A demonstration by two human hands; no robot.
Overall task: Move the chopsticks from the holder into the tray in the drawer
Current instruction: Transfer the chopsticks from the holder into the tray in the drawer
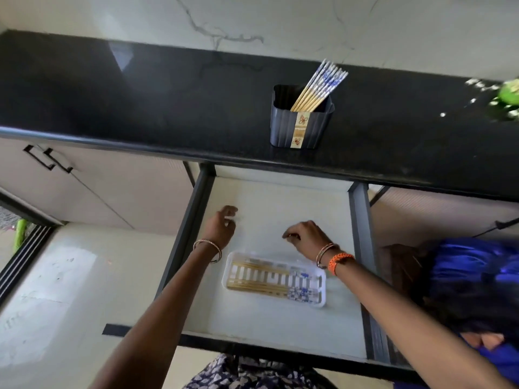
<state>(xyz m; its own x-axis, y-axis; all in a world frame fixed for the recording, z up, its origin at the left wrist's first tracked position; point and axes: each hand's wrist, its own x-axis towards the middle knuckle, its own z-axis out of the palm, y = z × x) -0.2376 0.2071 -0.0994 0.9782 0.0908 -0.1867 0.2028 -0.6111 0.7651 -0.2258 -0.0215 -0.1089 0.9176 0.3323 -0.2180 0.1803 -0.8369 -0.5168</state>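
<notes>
Chopsticks (317, 88) stand in the holder (300, 122) on the counter, tops leaning toward one o'clock, nearer the right hand (307, 238) than the left hand (220, 226); both loosely curled, empty, above the drawer's tray (273, 277).

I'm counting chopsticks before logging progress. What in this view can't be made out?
- Chopsticks in holder: lower ends hidden by its wall; tops overlap, no sure count.
- Chopsticks in tray: blurred, too small to count.
- Right hand, left hand: fingers curled, so holding anything is unclear.
- Green object: blurred, cut by right edge.
</notes>
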